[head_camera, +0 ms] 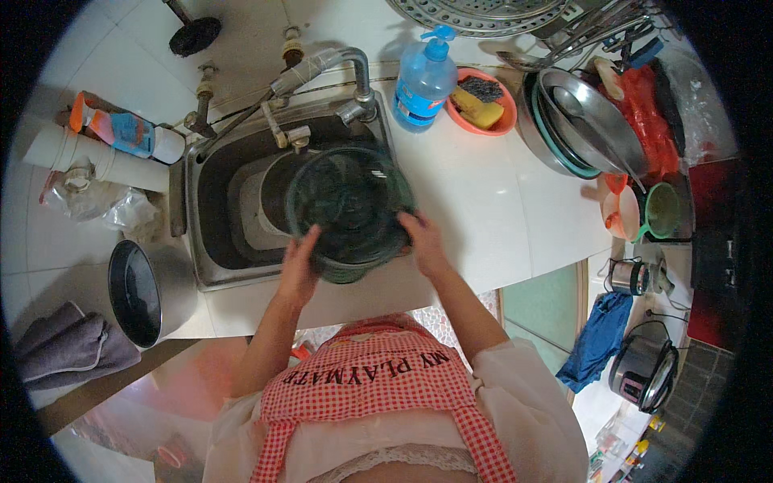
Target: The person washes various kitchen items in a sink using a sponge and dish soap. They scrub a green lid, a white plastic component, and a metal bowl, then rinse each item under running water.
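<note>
Between my hands is a dark green, round basin or colander [350,205], a little blurred, held over the right part of the stainless-steel sink [199,259] and its front rim. My left hand [300,265] grips its near left side. At its right side, my right hand [424,241] holds on with the thumb near the rim. Partly hidden behind it, a light-rimmed round pot or bowl [272,193] stands in the sink. The faucet [361,84] rises at the sink's back right corner. What the green vessel contains cannot be made out.
A blue soap pump bottle [424,90] and an orange bowl [513,111] with sponges stand right of the sink. Further right are stacked metal basins [589,115]. Left of the sink are a metal pot [175,290], a spray bottle [127,133] and a grey cloth [72,347].
</note>
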A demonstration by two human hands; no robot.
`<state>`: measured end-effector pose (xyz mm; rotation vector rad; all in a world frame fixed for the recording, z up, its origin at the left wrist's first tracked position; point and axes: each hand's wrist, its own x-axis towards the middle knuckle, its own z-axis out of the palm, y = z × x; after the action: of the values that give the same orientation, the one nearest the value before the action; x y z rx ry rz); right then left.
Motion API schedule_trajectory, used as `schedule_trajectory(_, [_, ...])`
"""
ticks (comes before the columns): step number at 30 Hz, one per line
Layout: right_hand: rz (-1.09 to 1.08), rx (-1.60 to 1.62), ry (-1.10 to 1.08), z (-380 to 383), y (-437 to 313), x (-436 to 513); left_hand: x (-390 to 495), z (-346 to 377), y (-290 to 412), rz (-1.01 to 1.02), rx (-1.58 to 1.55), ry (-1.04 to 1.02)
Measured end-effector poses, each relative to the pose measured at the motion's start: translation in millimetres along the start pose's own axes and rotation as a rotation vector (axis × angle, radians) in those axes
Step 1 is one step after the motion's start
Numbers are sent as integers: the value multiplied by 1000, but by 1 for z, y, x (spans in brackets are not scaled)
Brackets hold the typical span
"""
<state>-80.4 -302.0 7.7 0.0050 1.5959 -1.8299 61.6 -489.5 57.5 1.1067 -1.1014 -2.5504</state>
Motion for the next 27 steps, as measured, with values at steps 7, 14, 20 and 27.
schedule_trajectory(7, [-225, -119, 427, -148, -9, -32, 48, -7, -14, 300, 874, -106])
schedule_trajectory(14, [-96, -164, 505, -183, 5, -29, 127, -85, -6, 581, 1379, 302])
schedule_trajectory(20, [-203, -181, 741, -211, 4, -63, 188, -89, -10, 454, 1632, 288])
schedule_trajectory(27, [-278, -36, 592, -189, -27, -91, 198, -84, -8, 487, 1760, 207])
